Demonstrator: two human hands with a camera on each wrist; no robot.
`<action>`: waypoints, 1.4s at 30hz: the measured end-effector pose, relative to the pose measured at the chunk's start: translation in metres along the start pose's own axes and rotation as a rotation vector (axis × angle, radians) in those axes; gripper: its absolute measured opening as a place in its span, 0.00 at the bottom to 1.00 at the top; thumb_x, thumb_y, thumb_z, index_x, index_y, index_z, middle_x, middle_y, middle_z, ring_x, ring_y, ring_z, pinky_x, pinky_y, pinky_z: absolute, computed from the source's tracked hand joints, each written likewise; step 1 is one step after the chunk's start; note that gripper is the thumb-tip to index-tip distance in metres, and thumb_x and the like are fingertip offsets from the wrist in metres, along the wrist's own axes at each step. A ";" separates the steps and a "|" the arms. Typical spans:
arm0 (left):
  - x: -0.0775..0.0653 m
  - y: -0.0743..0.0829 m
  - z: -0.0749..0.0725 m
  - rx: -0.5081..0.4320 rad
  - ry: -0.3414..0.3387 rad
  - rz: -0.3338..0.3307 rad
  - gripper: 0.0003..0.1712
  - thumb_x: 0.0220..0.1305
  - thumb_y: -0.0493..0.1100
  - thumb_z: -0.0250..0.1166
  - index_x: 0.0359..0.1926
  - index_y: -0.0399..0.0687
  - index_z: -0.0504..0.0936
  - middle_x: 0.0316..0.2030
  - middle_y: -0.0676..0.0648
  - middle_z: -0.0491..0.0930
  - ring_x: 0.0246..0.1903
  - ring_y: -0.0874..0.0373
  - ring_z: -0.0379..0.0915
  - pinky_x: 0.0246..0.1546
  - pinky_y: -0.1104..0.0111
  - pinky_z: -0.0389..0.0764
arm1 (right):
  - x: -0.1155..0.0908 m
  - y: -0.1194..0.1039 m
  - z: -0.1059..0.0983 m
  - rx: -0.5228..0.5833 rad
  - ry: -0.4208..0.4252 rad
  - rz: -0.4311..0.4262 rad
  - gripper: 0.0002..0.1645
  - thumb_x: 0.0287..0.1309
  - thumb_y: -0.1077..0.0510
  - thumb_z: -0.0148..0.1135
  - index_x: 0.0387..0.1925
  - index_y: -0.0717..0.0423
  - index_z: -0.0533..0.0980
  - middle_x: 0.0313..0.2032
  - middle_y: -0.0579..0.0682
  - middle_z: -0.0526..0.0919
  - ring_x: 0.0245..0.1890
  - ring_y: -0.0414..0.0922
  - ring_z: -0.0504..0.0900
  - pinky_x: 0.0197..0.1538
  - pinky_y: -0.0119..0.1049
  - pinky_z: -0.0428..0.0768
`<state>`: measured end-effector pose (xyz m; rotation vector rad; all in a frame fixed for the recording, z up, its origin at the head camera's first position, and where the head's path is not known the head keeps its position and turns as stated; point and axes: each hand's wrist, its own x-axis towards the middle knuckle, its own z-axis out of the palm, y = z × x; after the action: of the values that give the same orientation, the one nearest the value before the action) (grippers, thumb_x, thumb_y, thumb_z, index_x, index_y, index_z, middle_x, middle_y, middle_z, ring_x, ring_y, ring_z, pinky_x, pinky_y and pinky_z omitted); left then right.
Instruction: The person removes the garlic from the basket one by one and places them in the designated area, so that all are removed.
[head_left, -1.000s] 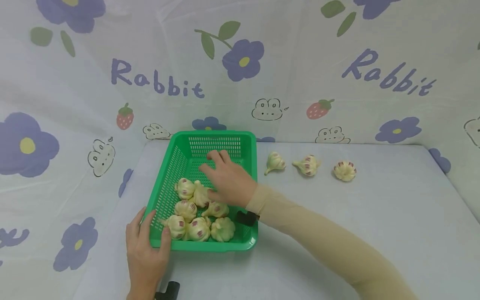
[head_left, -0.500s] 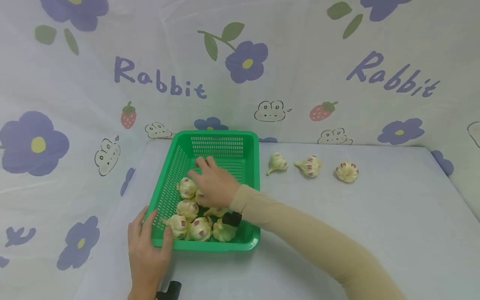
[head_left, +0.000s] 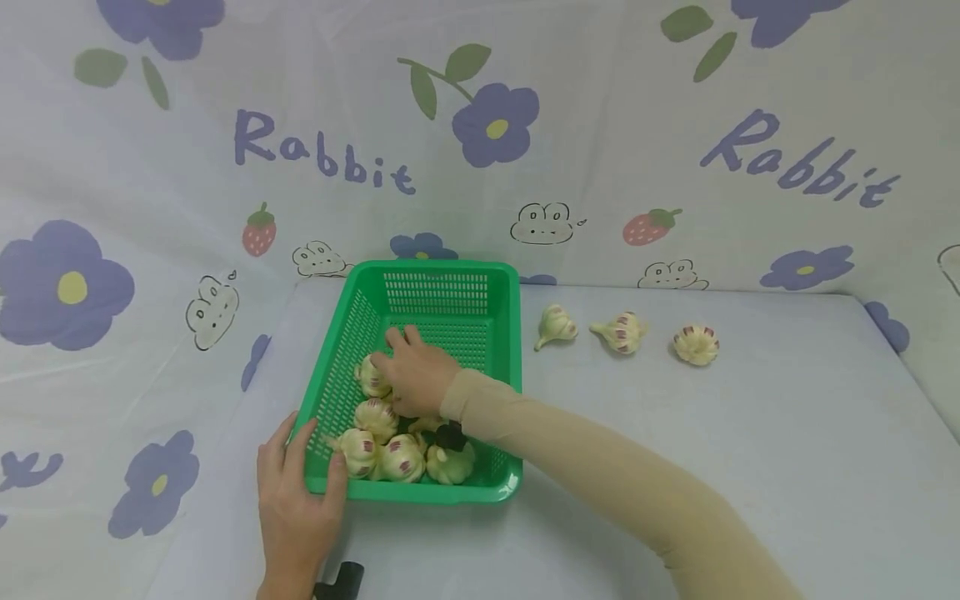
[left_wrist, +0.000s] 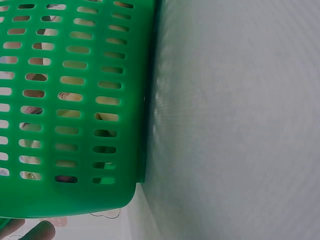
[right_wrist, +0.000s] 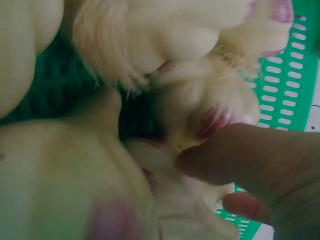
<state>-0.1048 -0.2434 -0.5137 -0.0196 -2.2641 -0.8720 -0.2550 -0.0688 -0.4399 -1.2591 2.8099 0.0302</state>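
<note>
My left hand [head_left: 296, 500] holds the near left corner of a green plastic basket [head_left: 513, 333], thumb over the front rim and fingers along the left side. In the left wrist view two fingertips [left_wrist: 41, 230] show beside the slotted wall. Several garlic bulbs [head_left: 402, 458] crowd the basket's near half. Among them reaches my right hand [head_left: 420, 375], fingers bent down round a garlic bulb [right_wrist: 167, 200]. Its thumb touches that bulb in the right wrist view, where part of the picture is blurred. From the head, the hand hides most of this bulb.
To the right of the basket, a row of garlic bulbs lies on the white table [head_left: 750, 450]: one bulb [head_left: 557, 323], a second bulb [head_left: 622, 332] and a third bulb [head_left: 696, 345]. A patterned cloth [head_left: 600, 125] rises behind the table.
My right hand has moved left and toward me inside the basket, onto the bulbs there. The left hand keeps its place at the corner. The head view has shifted slightly.
</note>
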 end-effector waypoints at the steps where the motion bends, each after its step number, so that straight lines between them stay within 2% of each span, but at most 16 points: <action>1: 0.000 0.000 0.000 0.000 0.001 0.005 0.28 0.62 0.42 0.69 0.63 0.38 0.80 0.67 0.34 0.74 0.64 0.32 0.69 0.65 0.26 0.60 | 0.001 0.000 0.001 -0.003 -0.003 0.003 0.39 0.65 0.42 0.70 0.71 0.52 0.70 0.67 0.61 0.66 0.61 0.54 0.68 0.42 0.31 0.82; 7: 0.000 -0.001 0.001 -0.002 0.010 0.024 0.28 0.62 0.41 0.69 0.62 0.37 0.80 0.67 0.33 0.74 0.63 0.32 0.69 0.63 0.27 0.62 | 0.006 0.002 0.007 0.047 -0.032 0.050 0.39 0.65 0.44 0.70 0.70 0.56 0.69 0.68 0.61 0.68 0.66 0.57 0.69 0.51 0.39 0.85; 10: 0.001 0.000 0.000 -0.004 0.011 0.021 0.28 0.62 0.41 0.69 0.63 0.37 0.80 0.67 0.33 0.74 0.64 0.32 0.69 0.64 0.26 0.61 | 0.007 0.004 0.009 0.069 -0.067 0.076 0.41 0.64 0.46 0.70 0.73 0.56 0.67 0.71 0.62 0.65 0.70 0.59 0.67 0.54 0.42 0.86; 13: 0.001 0.001 0.000 -0.006 0.011 0.018 0.28 0.62 0.41 0.69 0.62 0.37 0.80 0.67 0.33 0.74 0.64 0.31 0.69 0.65 0.26 0.61 | 0.009 0.007 0.011 0.076 -0.106 0.098 0.44 0.63 0.48 0.71 0.75 0.56 0.65 0.73 0.61 0.63 0.72 0.59 0.66 0.55 0.43 0.85; 20: 0.001 0.001 0.001 -0.004 0.014 0.021 0.28 0.62 0.41 0.69 0.62 0.37 0.80 0.67 0.33 0.74 0.63 0.32 0.69 0.64 0.28 0.62 | 0.012 0.012 0.016 0.097 -0.170 0.124 0.43 0.61 0.46 0.74 0.73 0.51 0.68 0.71 0.58 0.66 0.68 0.57 0.70 0.52 0.43 0.86; 27: -0.001 0.000 0.001 -0.008 0.007 0.009 0.28 0.62 0.41 0.69 0.62 0.37 0.80 0.67 0.34 0.74 0.64 0.32 0.68 0.66 0.27 0.59 | 0.009 0.014 0.013 0.096 -0.127 0.121 0.39 0.61 0.47 0.75 0.71 0.50 0.71 0.71 0.58 0.67 0.67 0.56 0.71 0.51 0.43 0.86; 32: -0.001 0.000 0.001 -0.004 0.001 -0.005 0.28 0.62 0.41 0.69 0.63 0.38 0.80 0.68 0.34 0.73 0.66 0.31 0.67 0.67 0.26 0.58 | 0.008 0.015 0.010 0.085 -0.088 0.120 0.40 0.60 0.47 0.76 0.71 0.51 0.71 0.69 0.58 0.70 0.66 0.56 0.72 0.50 0.43 0.87; 37: -0.001 0.000 0.002 0.001 0.005 -0.005 0.27 0.62 0.41 0.69 0.62 0.38 0.80 0.67 0.34 0.74 0.66 0.31 0.68 0.67 0.26 0.59 | 0.008 0.016 0.009 0.062 -0.061 0.117 0.42 0.61 0.46 0.74 0.73 0.51 0.69 0.68 0.58 0.71 0.66 0.56 0.73 0.51 0.41 0.87; 42: -0.002 -0.001 0.002 -0.004 0.012 0.008 0.28 0.62 0.40 0.69 0.62 0.37 0.80 0.67 0.33 0.74 0.64 0.32 0.68 0.65 0.28 0.62 | 0.006 0.016 0.001 0.072 -0.021 0.105 0.38 0.62 0.47 0.73 0.70 0.51 0.71 0.64 0.57 0.73 0.61 0.53 0.74 0.46 0.38 0.86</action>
<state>-0.1048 -0.2425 -0.5162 -0.0247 -2.2496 -0.8700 -0.2707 -0.0625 -0.4418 -1.0900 2.8286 -0.0526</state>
